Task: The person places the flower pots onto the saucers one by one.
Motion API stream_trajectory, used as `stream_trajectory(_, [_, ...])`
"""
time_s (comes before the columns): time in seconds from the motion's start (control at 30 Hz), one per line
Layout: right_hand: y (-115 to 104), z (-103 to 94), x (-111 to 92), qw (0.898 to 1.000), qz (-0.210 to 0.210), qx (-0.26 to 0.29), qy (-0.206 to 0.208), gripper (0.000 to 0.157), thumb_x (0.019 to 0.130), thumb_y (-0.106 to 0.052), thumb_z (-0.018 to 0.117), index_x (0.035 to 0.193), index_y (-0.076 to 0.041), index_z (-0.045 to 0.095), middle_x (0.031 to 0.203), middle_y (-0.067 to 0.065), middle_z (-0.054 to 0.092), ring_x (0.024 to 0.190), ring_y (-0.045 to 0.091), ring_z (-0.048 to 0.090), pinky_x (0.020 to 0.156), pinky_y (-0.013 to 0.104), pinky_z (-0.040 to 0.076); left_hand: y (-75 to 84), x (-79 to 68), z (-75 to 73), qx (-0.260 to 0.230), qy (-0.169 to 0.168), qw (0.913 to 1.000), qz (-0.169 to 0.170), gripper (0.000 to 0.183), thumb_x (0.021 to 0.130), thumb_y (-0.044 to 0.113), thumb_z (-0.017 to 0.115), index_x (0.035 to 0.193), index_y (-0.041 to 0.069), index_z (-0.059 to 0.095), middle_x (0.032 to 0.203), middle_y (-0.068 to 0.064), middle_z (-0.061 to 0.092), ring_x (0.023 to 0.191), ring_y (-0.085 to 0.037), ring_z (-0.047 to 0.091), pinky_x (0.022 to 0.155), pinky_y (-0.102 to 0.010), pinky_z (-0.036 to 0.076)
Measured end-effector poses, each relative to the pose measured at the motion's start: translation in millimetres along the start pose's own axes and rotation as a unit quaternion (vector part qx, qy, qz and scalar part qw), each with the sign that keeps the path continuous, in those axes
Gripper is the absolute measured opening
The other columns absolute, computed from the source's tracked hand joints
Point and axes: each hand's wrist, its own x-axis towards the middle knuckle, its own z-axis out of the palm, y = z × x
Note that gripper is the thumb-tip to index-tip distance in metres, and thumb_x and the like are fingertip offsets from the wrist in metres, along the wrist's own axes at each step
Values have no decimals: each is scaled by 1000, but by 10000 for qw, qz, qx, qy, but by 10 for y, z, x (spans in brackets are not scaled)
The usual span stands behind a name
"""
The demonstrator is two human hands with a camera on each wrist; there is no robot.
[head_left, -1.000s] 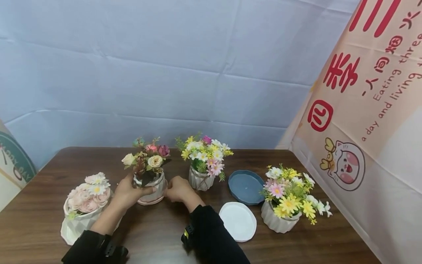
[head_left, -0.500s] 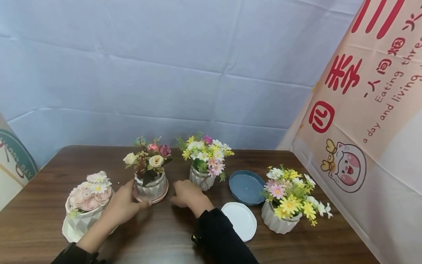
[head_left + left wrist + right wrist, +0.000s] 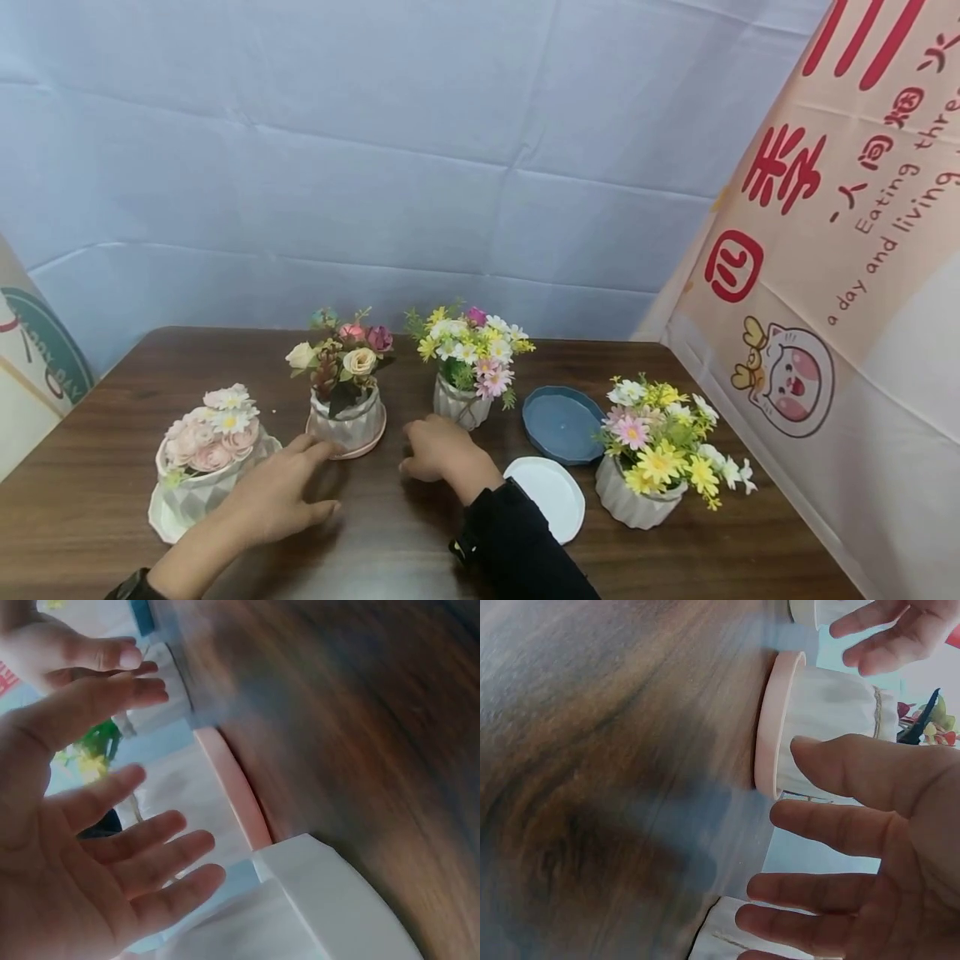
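Observation:
In the head view, a ribbed white pot (image 3: 347, 429) of cream and red roses stands on a pink saucer (image 3: 378, 442). My left hand (image 3: 279, 498) hovers just in front and to the left of it, holding nothing. Its fingers are spread in the left wrist view, where the pink saucer's rim (image 3: 234, 787) shows beyond them. To the saucer's right is my right hand (image 3: 444, 454), in front of a second white pot (image 3: 459, 406) of yellow, white and pink flowers. The right wrist view shows this hand (image 3: 862, 847) with fingers extended and nothing in them.
At left, a faceted pot (image 3: 198, 496) of pale pink flowers sits on a white saucer (image 3: 167, 521). A blue saucer (image 3: 562, 427) and a white round saucer (image 3: 551, 500) lie right of my right hand. Beyond them stands another flower pot (image 3: 636, 496). A pale cloth (image 3: 375, 208) hangs behind the table.
Both hands have let go of the rose pot and its saucer and drawn apart, the left toward me, the right to the right. The pot now stands alone on the pink saucer.

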Motion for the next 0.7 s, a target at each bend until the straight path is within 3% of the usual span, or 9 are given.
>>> stream_trajectory(0.23, [0, 0, -5, 9997, 227, 59, 4, 37, 82, -29, 71, 113, -11, 64, 103, 5, 61, 98, 22, 55, 73, 36, 48, -5, -12, 19, 228, -61, 9997, 36, 56, 65, 30, 80, 115, 11, 62, 113, -12, 57, 96, -33, 58, 74, -56, 47])
stream_trajectory(0.43, [8, 1, -13, 9997, 223, 60, 47, 33, 81, -30, 71, 107, -11, 65, 98, 5, 61, 94, 22, 56, 69, 38, 48, 44, -10, 6, 136, -73, 9999, -8, 54, 66, 30, 80, 115, 14, 62, 117, -18, 56, 101, -37, 56, 75, -57, 47])
stream_trajectory(0.7, [102, 19, -102, 9989, 283, 379, 43, 36, 82, -29, 70, 113, -11, 64, 102, 6, 60, 96, 24, 56, 70, 43, 48, 183, 59, 47, 224, -67, 9992, 326, 52, 68, 27, 79, 113, 6, 62, 102, -7, 56, 89, -28, 59, 68, -47, 51])
